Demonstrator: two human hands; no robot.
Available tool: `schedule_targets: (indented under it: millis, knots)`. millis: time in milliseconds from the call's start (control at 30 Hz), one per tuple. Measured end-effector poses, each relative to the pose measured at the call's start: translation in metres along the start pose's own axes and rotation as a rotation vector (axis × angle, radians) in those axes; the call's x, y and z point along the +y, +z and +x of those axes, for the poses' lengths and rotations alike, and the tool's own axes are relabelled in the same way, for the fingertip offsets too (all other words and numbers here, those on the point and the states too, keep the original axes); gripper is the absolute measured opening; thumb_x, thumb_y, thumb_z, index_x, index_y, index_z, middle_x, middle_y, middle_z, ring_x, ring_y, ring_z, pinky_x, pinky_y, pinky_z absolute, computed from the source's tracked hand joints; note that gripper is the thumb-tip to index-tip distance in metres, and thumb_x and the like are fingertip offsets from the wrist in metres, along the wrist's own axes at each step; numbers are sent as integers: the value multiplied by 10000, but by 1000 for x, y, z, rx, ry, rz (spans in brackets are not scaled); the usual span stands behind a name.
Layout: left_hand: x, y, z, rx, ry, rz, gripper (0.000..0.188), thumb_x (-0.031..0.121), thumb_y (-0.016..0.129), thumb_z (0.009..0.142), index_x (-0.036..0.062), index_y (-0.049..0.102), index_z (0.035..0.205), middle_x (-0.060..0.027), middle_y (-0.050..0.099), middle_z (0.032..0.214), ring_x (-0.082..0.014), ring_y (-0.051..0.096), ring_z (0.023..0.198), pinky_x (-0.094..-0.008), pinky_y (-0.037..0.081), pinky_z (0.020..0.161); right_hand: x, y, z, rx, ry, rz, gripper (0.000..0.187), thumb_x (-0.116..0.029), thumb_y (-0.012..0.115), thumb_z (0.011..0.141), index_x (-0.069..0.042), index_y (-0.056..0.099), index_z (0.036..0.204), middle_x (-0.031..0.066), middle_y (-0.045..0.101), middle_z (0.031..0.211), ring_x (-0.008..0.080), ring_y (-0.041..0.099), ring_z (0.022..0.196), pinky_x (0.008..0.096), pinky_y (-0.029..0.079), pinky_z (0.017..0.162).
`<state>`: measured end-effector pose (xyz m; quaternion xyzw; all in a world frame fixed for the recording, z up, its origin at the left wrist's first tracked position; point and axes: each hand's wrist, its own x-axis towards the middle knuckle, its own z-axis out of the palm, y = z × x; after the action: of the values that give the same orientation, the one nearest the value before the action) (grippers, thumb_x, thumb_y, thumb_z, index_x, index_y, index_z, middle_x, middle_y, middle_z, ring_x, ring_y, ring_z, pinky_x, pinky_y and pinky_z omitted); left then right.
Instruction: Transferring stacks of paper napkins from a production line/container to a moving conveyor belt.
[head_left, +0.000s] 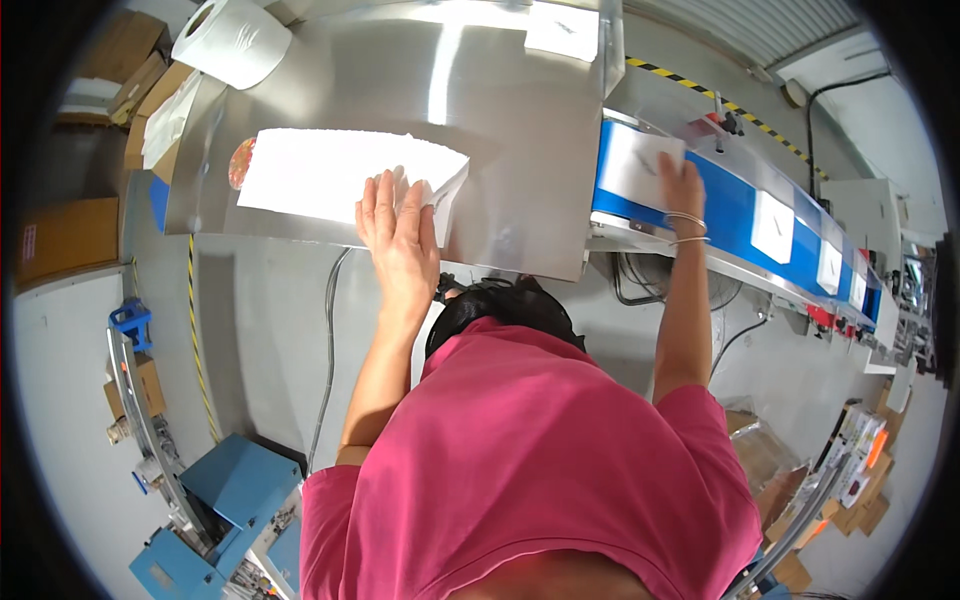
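On the steel table lies a long row of white, flat, paper-like pieces (320, 175), seemingly stacked on edge and leaning together. My left hand (395, 215) rests on the right part of this row, fingers stretched out and lying flat. A round red patterned object (240, 164) shows at the row's left end, partly covered. Over the near end of the blue conveyor belt, my right hand (682, 190) grips the right edge of a white square packet (630, 165) with a dark mark. Both are slightly blurred, and whether the packet touches the belt I cannot tell.
Several white square packets (772, 227) lie spaced along the blue belt (735, 238). A white roll (235, 45) stands at the table's far left, and a white stack (562, 32) sits at the far edge. Metal rails flank the belt. Cables hang below the steel table (530, 150).
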<state>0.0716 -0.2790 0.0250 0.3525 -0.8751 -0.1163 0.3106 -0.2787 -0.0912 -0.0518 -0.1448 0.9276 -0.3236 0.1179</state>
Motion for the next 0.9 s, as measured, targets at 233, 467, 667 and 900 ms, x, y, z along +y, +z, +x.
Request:
schedule_targets:
  millis: [233, 467, 667, 900]
  knots:
    - [5, -5, 0, 3, -52, -39, 227, 24, 611, 802, 87, 660, 1014, -166, 402, 1382, -388, 265, 1339, -555, 144, 1080, -103, 20, -58, -196, -935, 111, 574, -266, 776, 701, -69, 541, 1186, 153, 549, 1160, 317, 509, 1095, 385, 417, 938]
    - [4, -13, 8, -59, -3, -51, 237, 72, 617, 820, 70, 642, 1056, -183, 300, 1447, -388, 202, 1368, -532, 129, 1090, -135, 96, -87, -657, -843, 360, 464, -261, 650, 859, -7, 485, 1211, 124, 472, 1283, 195, 456, 1171, 325, 426, 921]
    - [-6, -11, 7, -10, 0, 32, 309, 19, 603, 829, 35, 607, 1138, -193, 432, 1350, -401, 353, 1280, -463, 319, 1035, -37, 38, -34, -233, -198, 548, 403, -385, 614, 861, 0, 583, 974, 135, 622, 790, 225, 565, 701, 348, 452, 662]
    - [-10, -6, 3, 23, 1, 54, 259, 27, 611, 822, 53, 639, 1078, -181, 439, 1349, -393, 348, 1290, -516, 258, 1061, -38, -9, -20, 386, -275, -544, 608, -452, 698, 756, -39, 542, 1174, 156, 552, 1211, 321, 534, 1094, 418, 430, 908]
